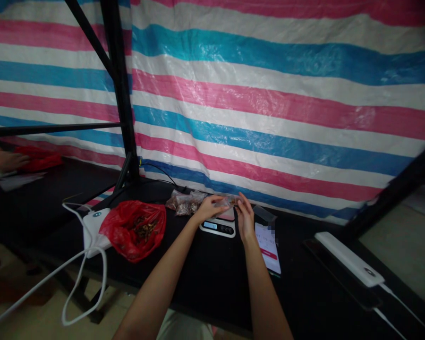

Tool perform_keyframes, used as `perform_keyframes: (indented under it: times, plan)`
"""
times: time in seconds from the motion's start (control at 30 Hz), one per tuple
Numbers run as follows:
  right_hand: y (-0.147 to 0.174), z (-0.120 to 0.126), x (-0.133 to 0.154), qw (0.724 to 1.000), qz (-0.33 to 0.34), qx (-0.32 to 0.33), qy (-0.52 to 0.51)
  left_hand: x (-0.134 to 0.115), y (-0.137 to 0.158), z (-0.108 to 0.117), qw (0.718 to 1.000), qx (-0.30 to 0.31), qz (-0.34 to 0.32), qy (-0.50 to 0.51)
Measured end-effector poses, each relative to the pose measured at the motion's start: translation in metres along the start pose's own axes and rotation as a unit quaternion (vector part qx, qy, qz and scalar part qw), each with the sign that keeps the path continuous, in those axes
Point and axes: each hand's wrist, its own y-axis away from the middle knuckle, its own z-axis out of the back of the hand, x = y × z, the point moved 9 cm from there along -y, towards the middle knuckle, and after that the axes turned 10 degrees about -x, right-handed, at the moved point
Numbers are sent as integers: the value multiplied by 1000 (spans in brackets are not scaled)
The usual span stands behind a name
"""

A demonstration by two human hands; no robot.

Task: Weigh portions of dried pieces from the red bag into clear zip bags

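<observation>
Above a small white digital kitchen scale (217, 228) with a lit display, a clear plastic bag (231, 200) is held between my two hands. My left hand (209, 210) pinches its left side, and my right hand (246, 215) grips its right end. A few small brownish pieces show through the plastic; their kind is too small to tell. Left of the scale, several filled clear bags (186, 204) lie together. Farther left, an open red plastic bag (132, 231) holds a heap of small brown and yellowish pieces (145, 229).
A phone (268, 248) with a lit screen lies right of the scale. Farther right are a white power bank (349, 257) and a dark phone (340, 274) with cables. A white device (94, 226) with a looped cable sits at left. Another person's hand (7, 160) is at far left.
</observation>
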Motion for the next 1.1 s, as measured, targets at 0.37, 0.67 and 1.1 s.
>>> perform_keyframes:
  times: [0.37,0.67,1.1]
  plan:
    - [9,-19,18,987,106,70,100,0,2,-5,997,19,8,78]
    - [16,-19,40,970,185,26,153,-3,1,-1,998,22,1,55]
    - [-11,27,8,984,108,-127,66,1,-3,-12,935,4,-71,-346]
